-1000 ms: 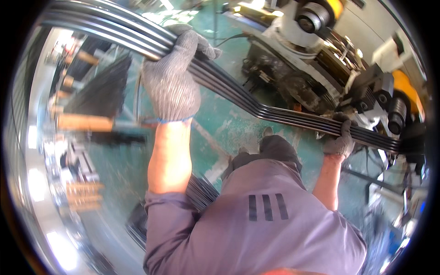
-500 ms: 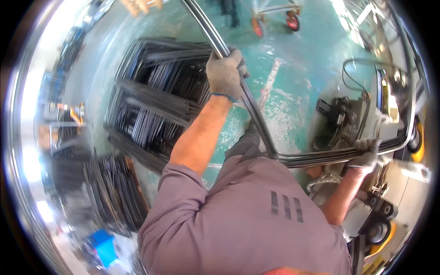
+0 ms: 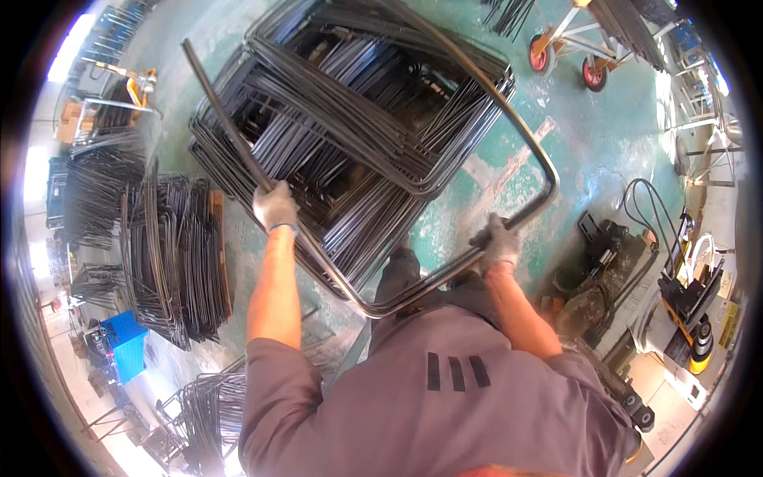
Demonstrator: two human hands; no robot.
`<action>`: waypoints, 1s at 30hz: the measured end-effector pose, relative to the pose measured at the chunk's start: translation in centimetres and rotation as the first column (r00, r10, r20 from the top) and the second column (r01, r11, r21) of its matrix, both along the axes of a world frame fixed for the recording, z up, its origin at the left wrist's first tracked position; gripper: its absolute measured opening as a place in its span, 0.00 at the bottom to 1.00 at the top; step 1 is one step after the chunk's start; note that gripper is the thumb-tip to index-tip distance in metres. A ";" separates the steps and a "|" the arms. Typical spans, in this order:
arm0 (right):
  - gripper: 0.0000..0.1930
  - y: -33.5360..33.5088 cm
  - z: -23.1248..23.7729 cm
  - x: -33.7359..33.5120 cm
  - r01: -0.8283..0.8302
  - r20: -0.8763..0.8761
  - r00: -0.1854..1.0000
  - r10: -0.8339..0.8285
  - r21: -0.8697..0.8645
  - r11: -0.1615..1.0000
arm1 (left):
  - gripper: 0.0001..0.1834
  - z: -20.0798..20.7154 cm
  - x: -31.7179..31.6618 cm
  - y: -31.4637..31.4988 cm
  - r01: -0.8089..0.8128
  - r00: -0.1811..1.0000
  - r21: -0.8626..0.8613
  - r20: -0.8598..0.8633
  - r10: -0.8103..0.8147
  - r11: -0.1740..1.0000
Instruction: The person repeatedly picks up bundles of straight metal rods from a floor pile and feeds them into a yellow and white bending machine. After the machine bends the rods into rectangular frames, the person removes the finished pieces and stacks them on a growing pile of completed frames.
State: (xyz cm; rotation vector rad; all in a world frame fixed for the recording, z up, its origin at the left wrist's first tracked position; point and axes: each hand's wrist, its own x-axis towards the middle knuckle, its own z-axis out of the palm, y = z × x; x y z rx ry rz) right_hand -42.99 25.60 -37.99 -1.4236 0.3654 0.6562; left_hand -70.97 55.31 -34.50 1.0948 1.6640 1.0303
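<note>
Both gloved hands hold a small bundle of bent dark metal tubes (image 3: 421, 296), shaped like a U with rounded corners. My left hand (image 3: 275, 207) is wrapped round one long side, whose end sticks out to the upper left. Round the near crosspiece, close to its right-hand corner, my right hand (image 3: 497, 243) is closed. The other long side runs from that corner up and away to the far left. Beneath the held tubes lies a large pile of similar bent tube frames (image 3: 342, 127), stacked crosswise on the floor. How many tubes I hold is hard to tell.
More bent tubes (image 3: 171, 254) stand packed together at the left, near a blue bin (image 3: 125, 345). A wheeled cart (image 3: 568, 56) is at the far right. Machinery with black hoses (image 3: 604, 254) stands on my right. Another tube heap (image 3: 211, 413) lies at lower left.
I have turned toward the left, and the tubes have swung over the pile. My left hand is now lower and further left in view, and my right hand has come inward.
</note>
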 end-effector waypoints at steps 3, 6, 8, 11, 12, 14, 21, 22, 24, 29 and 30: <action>0.12 3.6 0.0 -4.8 -0.148 -0.068 0.988 0.140 -0.133 0.980 | 0.03 -1.6 -6.4 0.9 -0.110 0.982 -0.015 -0.154 0.106 0.994; 0.10 6.2 -1.2 -7.6 -0.229 -0.174 0.965 0.199 -0.177 0.957 | 0.03 -3.0 -10.1 0.6 -0.197 0.969 -0.085 -0.166 0.181 0.977; 0.10 6.0 -5.2 -9.7 -0.343 -0.097 0.939 0.329 -0.229 0.911 | 0.04 -4.5 -13.1 0.6 -0.237 0.961 -0.126 -0.178 0.213 0.963; 0.11 7.3 -2.9 -12.8 -0.434 -0.031 0.889 0.457 -0.374 0.820 | 0.05 -8.6 -20.1 0.5 -0.248 0.951 -0.144 -0.222 0.213 0.958; 0.12 7.6 -2.2 -13.7 -0.505 -0.111 0.856 0.506 -0.394 0.768 | 0.07 -8.5 -21.4 0.6 -0.262 0.949 -0.169 -0.221 0.223 0.950; 0.14 9.2 0.2 -14.5 -0.646 -0.253 0.758 0.601 -0.420 0.637 | 0.08 -7.9 -24.0 0.4 -0.287 0.941 -0.189 -0.238 0.240 0.939; 0.17 7.1 -5.8 -16.9 -0.778 -0.405 0.625 0.667 -0.400 0.485 | 0.17 -9.3 -26.0 -0.6 -0.311 0.804 -0.193 -0.576 0.149 0.931; 0.18 6.9 -6.0 -16.6 -0.769 -0.414 0.631 0.656 -0.445 0.459 | 0.17 -11.8 -27.1 -1.3 -0.270 0.785 -0.136 -0.605 0.136 0.953; 0.22 6.0 -7.8 -16.4 -0.753 -0.435 0.647 0.627 -0.494 0.434 | 0.20 -12.8 -25.8 -1.3 -0.249 0.778 -0.198 -0.623 0.074 0.948; 0.20 3.9 -11.7 -15.6 -0.738 -0.471 0.674 0.569 -0.456 0.498 | 0.20 -17.1 -24.6 -0.7 -0.257 0.745 -0.195 -0.664 0.066 0.947; 0.20 3.7 -12.7 -15.3 -0.711 -0.473 0.703 0.531 -0.441 0.548 | 0.20 -17.1 -23.9 -0.7 -0.253 0.680 -0.237 -0.733 -0.002 0.938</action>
